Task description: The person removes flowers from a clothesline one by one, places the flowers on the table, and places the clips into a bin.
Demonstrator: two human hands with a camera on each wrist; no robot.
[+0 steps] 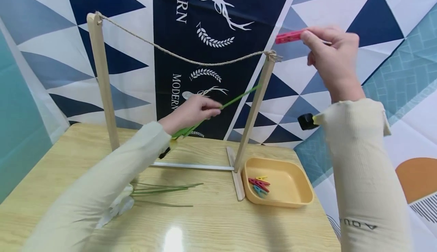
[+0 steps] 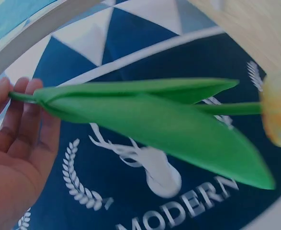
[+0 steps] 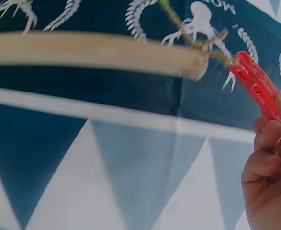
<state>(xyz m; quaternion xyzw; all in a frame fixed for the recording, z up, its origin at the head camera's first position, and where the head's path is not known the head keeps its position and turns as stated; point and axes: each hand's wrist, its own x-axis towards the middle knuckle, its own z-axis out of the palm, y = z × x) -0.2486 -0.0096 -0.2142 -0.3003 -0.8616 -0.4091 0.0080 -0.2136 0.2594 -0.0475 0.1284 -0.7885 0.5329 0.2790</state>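
One view only: yellow flower head [image 2: 280, 108].

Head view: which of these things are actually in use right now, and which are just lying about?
In use:
left hand holding flower stem
right hand pinching red peg
rope on wooden rack

Lying about:
spare stems
yellow tray of pegs

Between the two pale wooden uprights [image 1: 102, 81] the way is open under the sagging jute rope [image 1: 184, 57]. Low down, a white crossbar [image 1: 192, 166] bars it. Loose green stems [image 1: 164, 189] and a yellow plastic tray [image 1: 300, 202] crowd the wooden counter [image 1: 211, 225].
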